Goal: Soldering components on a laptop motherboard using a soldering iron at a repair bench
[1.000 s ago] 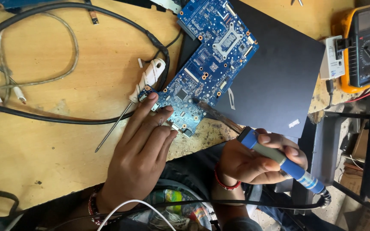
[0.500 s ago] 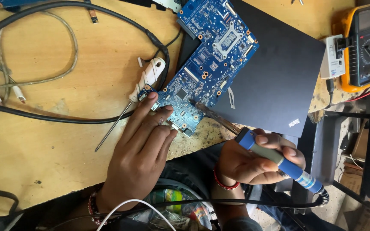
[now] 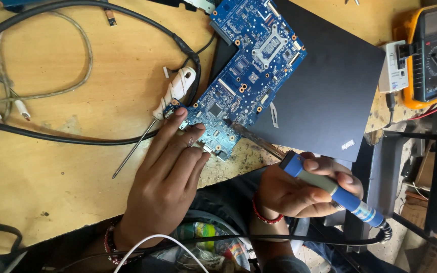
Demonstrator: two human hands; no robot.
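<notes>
Blue printed circuit board (image 3: 251, 76), long and set at a slant, lies partly on the wooden bench (image 3: 77, 151) and partly over a closed dark laptop (image 3: 324, 91). We note its lower end near the bench edge, where both hands work.

Left hand (image 3: 165, 187) lies flat, its grip released: the fingers are spread and press on the lower corner of the board, pinning it to the bench. It holds nothing.

Right hand (image 3: 304, 189) is clenched around a soldering iron with a blue and grey handle (image 3: 335, 189). The dark metal tip (image 3: 236, 126) reaches up and left and appears to touch the board just beside the left fingertips. A coiled cord leaves the handle's rear end.

We judge the step in hand to be soldering work at a point on the lower end of the board. Whether solder is flowing we cannot tell; the joint is too small to make out. The next move calls for a steady tip, the board kept pinned, and the left fingers kept apart from the hot tip.

Also noted: a white-handled screwdriver (image 3: 163, 111) beside the board's left edge, thick black cables (image 3: 51, 136) across the bench, and a yellow-cased multimeter (image 3: 428, 53) at the far right.
</notes>
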